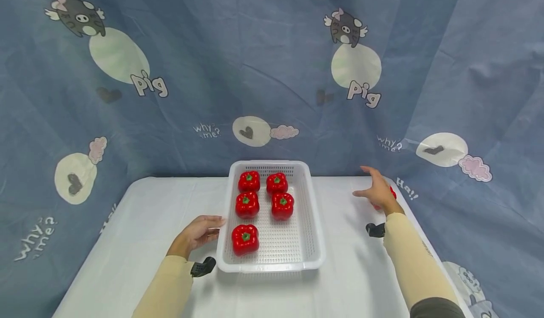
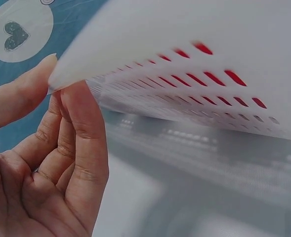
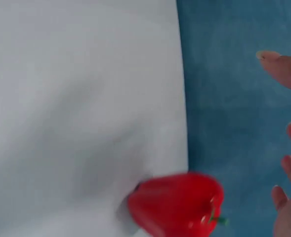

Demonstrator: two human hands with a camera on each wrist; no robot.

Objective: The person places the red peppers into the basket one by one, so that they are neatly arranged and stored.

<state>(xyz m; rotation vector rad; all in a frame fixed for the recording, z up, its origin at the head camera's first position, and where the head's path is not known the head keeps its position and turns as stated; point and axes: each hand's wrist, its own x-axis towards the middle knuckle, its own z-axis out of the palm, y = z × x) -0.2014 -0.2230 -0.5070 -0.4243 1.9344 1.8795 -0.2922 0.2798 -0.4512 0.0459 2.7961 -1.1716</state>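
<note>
A white perforated plastic basket [image 1: 272,267] holds several red bell peppers with green stems, one of them a near-left bell pepper [image 1: 245,240]. At the basket's left side, my left hand [image 1: 199,233] pinches the rim between thumb and fingers, as the left wrist view shows. My right hand [image 1: 377,191] hovers over the right side of the table, fingers spread and holding nothing. Beneath it, partly hidden in the head view, another red bell pepper [image 3: 177,205] lies on its side close to the table's edge, apart from the fingers.
The white table [image 1: 170,200] ends at a blue printed cloth [image 1: 272,72] that hangs behind it and along both sides. The basket stands near the table's back edge, between my two hands.
</note>
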